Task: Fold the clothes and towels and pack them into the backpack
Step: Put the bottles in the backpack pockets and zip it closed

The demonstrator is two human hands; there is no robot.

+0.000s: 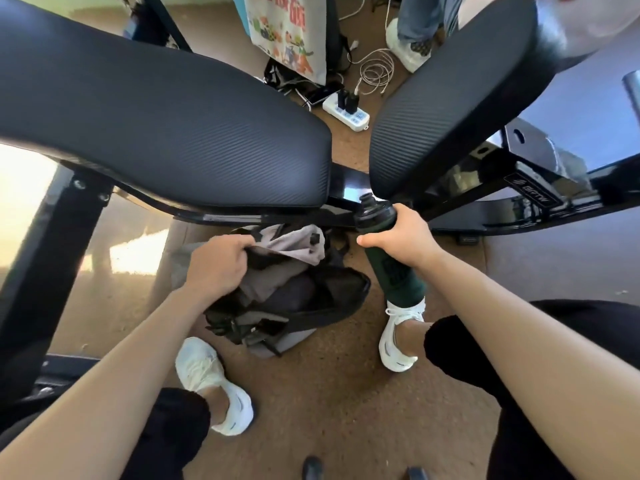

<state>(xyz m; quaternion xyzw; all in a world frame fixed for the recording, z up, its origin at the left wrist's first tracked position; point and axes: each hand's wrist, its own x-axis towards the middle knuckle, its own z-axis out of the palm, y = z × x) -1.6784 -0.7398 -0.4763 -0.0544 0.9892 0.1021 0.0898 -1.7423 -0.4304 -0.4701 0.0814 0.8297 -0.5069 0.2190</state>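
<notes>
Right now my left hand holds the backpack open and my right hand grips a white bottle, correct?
No: the head view shows the bottle in your right hand is dark green, not white. Your left hand does hold the backpack open.

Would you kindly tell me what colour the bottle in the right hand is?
The bottle is dark green with a black cap; head view.

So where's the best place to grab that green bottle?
Around its upper body, just under the black cap, coming in from the side. The green bottle is a long round tube tilted cap-up, so fingers can wrap right round it, as the right hand does now.
</notes>
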